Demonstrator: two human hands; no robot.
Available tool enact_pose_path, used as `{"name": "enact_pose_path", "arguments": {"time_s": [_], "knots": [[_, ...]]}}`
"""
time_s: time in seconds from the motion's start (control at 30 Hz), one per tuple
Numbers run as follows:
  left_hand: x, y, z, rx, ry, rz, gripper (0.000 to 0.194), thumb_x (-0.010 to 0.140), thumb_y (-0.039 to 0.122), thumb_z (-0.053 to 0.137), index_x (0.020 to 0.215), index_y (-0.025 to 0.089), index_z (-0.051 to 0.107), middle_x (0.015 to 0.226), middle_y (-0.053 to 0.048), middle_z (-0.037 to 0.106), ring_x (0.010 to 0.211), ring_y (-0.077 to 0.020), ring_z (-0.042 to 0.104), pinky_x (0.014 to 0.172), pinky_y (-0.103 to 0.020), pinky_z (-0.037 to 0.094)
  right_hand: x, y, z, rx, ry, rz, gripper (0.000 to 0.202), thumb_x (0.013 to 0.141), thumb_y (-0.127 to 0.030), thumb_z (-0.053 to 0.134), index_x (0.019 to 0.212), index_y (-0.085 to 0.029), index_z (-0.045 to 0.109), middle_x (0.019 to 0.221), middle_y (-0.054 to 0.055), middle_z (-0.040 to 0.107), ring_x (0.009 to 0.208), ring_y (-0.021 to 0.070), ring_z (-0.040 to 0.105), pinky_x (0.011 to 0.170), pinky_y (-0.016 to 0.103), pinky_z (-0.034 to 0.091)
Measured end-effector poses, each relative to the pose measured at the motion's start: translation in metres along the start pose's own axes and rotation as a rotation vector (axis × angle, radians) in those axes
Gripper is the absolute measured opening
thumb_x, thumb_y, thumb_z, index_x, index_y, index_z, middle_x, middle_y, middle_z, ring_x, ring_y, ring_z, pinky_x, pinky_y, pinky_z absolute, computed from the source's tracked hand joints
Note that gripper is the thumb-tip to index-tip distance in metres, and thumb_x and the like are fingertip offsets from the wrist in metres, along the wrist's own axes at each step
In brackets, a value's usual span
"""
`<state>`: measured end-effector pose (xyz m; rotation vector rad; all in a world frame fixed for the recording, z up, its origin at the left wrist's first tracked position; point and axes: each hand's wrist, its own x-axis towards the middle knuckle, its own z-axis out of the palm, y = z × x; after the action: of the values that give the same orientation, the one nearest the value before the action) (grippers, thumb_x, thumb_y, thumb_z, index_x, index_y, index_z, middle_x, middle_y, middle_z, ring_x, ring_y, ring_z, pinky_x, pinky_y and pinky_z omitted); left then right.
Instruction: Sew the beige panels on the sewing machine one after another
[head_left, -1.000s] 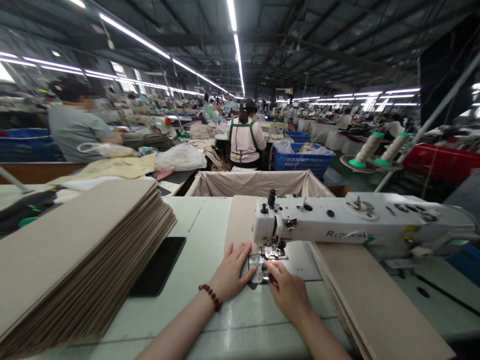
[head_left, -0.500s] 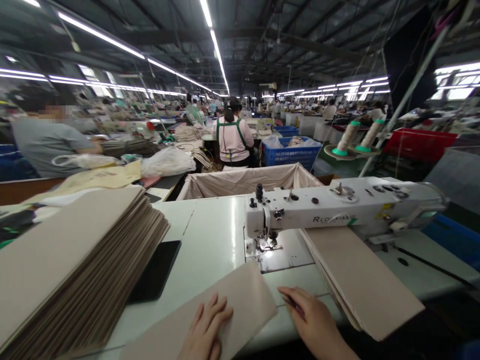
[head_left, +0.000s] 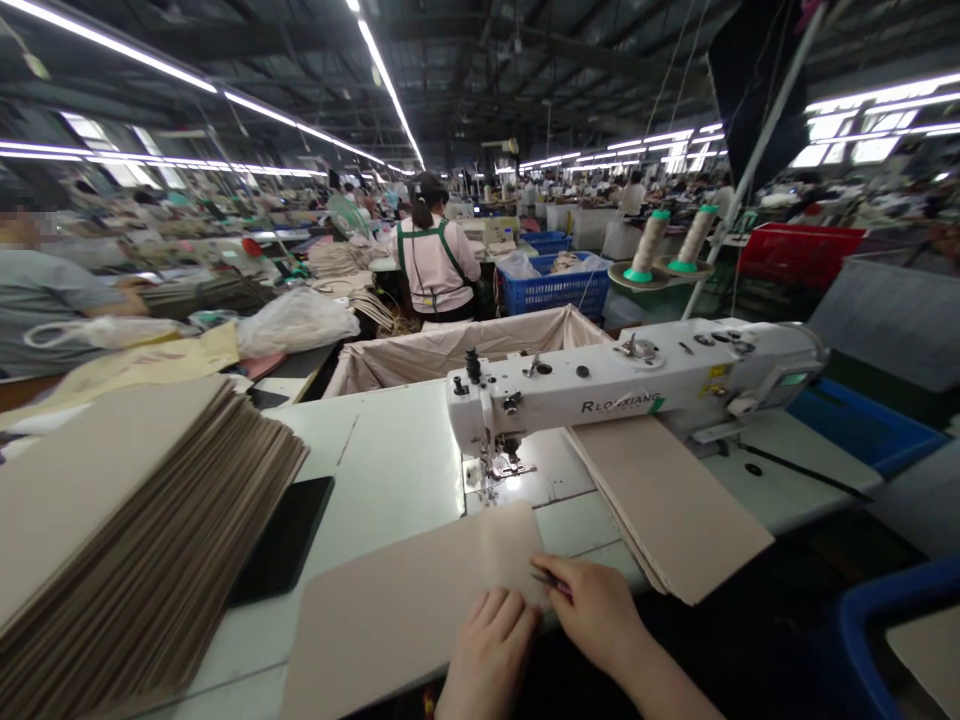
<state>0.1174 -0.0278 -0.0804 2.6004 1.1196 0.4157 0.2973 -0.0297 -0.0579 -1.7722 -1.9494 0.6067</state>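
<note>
A flat beige panel [head_left: 420, 580] lies at a slant on the pale green sewing table, its rounded far corner just in front of the sewing machine's needle area [head_left: 499, 475]. My left hand [head_left: 491, 645] is closed at the panel's near right edge, its fingers bent together over the material. Beside it, my right hand [head_left: 592, 610] pinches a small dark pointed tool [head_left: 551, 580], mostly hidden by the fingers. Thumb and index finger are at the panel's right edge. The white sewing machine [head_left: 622, 385] has several beige panels [head_left: 667, 500] lying under its arm.
A tall stack of beige panels [head_left: 135, 500] stands at left, with a black flat phone-like object [head_left: 281, 540] beside it. Behind the table is a cloth-lined bin [head_left: 450, 345]. Thread cones [head_left: 649, 245] stand at right. A co-worker [head_left: 435, 250] sits ahead; another person is at far left.
My left hand has moved from lying spread on the panel to its near right edge, fingers now bent. The panel has turned, and my right hand now meets its edge. The camera view has shifted right.
</note>
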Motion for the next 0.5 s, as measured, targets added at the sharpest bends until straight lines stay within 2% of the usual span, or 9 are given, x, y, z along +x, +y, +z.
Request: {"name": "enact_pose_path", "arguments": {"time_s": [0.1, 0.23, 0.33, 0.4, 0.5], "knots": [[-0.001, 0.007, 0.004, -0.024, 0.016, -0.058, 0.013, 0.091, 0.01, 0.05, 0.091, 0.019, 0.059, 0.089, -0.007, 0.059, 0.083, -0.0254, 0.057, 0.076, -0.041, 0.05, 0.002, 0.001, 0.002, 0.0, 0.01, 0.014, 0.047, 0.081, -0.011, 0.053, 0.12, -0.036, 0.063, 0.108, -0.002, 0.073, 0.097, 0.0195, 0.068, 0.089, 0.031, 0.049], [0.006, 0.009, -0.012, -0.333, 0.016, -0.183, 0.01, 0.095, 0.017, 0.048, 0.089, 0.02, 0.055, 0.091, -0.005, 0.059, 0.083, -0.0201, 0.059, 0.076, -0.031, 0.049, -0.001, 0.003, -0.005, 0.029, 0.021, 0.0, 0.043, 0.084, -0.013, 0.053, 0.12, -0.036, 0.061, 0.108, -0.004, 0.072, 0.097, 0.0176, 0.068, 0.086, 0.027, 0.048], [0.012, 0.009, -0.02, -0.438, -0.018, -0.223, 0.013, 0.097, 0.021, 0.047, 0.086, 0.021, 0.054, 0.088, -0.004, 0.06, 0.081, -0.0195, 0.06, 0.073, -0.028, 0.048, -0.017, 0.009, -0.013, 0.025, 0.076, 0.045, 0.021, 0.095, -0.027, 0.046, 0.109, -0.028, 0.06, 0.093, -0.001, 0.073, 0.083, 0.0177, 0.069, 0.072, 0.025, 0.049], [0.014, 0.009, -0.021, -0.433, -0.025, -0.23, 0.013, 0.097, 0.022, 0.047, 0.086, 0.021, 0.055, 0.088, -0.004, 0.061, 0.082, -0.0204, 0.06, 0.073, -0.028, 0.048, -0.034, 0.014, -0.012, -0.023, 0.116, 0.07, 0.02, 0.099, -0.035, 0.038, 0.099, -0.024, 0.056, 0.081, 0.0, 0.069, 0.074, 0.0186, 0.068, 0.064, 0.026, 0.047], [0.015, 0.01, -0.021, -0.445, -0.029, -0.239, 0.015, 0.098, 0.025, 0.046, 0.086, 0.021, 0.055, 0.088, -0.005, 0.061, 0.082, -0.0206, 0.061, 0.073, -0.029, 0.048, -0.057, 0.019, 0.001, -0.111, 0.092, 0.021, 0.018, 0.099, -0.032, 0.035, 0.092, -0.024, 0.05, 0.079, 0.001, 0.066, 0.069, 0.0189, 0.068, 0.058, 0.025, 0.043]]}}
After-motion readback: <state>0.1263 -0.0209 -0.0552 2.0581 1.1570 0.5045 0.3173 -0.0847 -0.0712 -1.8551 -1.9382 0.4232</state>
